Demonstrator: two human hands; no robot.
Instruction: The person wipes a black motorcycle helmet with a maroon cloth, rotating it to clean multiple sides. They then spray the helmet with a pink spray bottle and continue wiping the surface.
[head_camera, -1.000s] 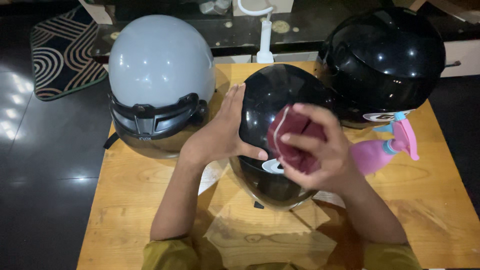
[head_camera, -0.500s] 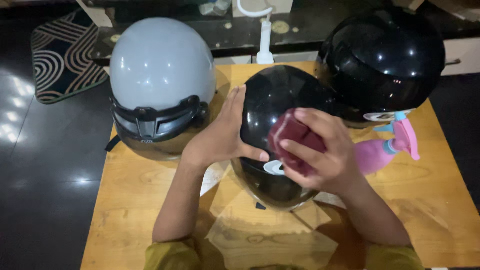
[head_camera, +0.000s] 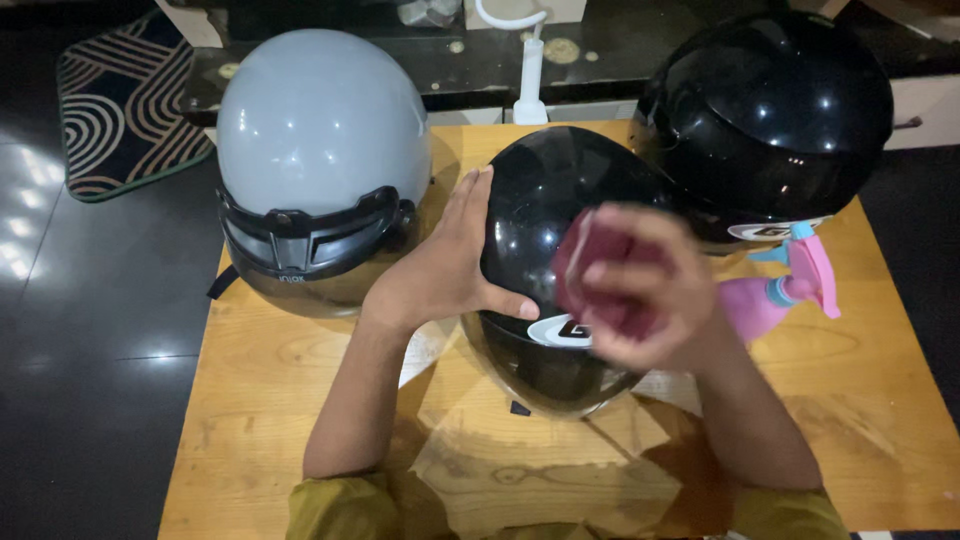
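Helmet, black glossy (head_camera: 545, 190), sits at the middle of the wooden table (head_camera: 270, 400), visor end toward the person; taken as landmark for all positions below.

Left hand (head_camera: 440, 270): laid flat against the landmark helmet's left flank, fingers straight and close together pointing away from the person, thumb spread across the shell just above the visor. Open palm, nothing gripped.

Right hand (head_camera: 640, 290): on the helmet's right front, fingers curled around a bunched maroon cloth (head_camera: 590, 265) pressed to the shell. Hand and cloth are motion-blurred; exact finger positions cannot be read.

Grey helmet (head_camera: 320, 160): left of the landmark, just beside it, dark visor toward the person.

Second black helmet (head_camera: 770, 110): right of and behind the landmark, appears to touch it.

Pink spray bottle (head_camera: 775, 295): lying on its side to the right of the landmark, behind the right hand, blue collar at the nozzle end.

White stand (head_camera: 530, 80): behind the landmark, at the far table edge.

Patterned rug (head_camera: 120, 100): far left, on the dark floor.
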